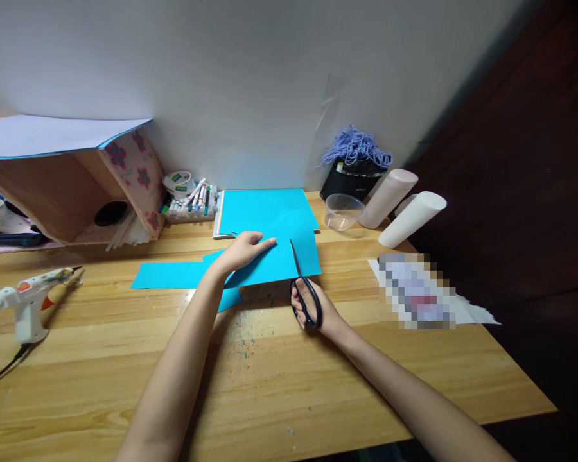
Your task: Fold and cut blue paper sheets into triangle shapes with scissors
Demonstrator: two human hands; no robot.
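My right hand [313, 308] is closed round the black handles of a pair of scissors [296, 260]. The scissors point away from me, and the visible blade lies over a bright blue sheet of paper [301, 250]. My left hand [245, 250] holds this sheet near its left end, thumb side up; some of its fingers are hidden. Under and left of that hand lie a blue paper strip [166, 276] and a smaller blue piece [230, 299]. Behind is a stack of sheets with a blue one [264, 208] on top, partly overlapped by the held sheet.
At left are a white glue gun [31, 301] and an open decorated box [132, 179]. Markers [197, 202] stand at the back. A clear cup [344, 212], a black pouch with blue yarn [356, 151], two pale cylinders [411, 218] and torn white paper [474, 311] are at right.
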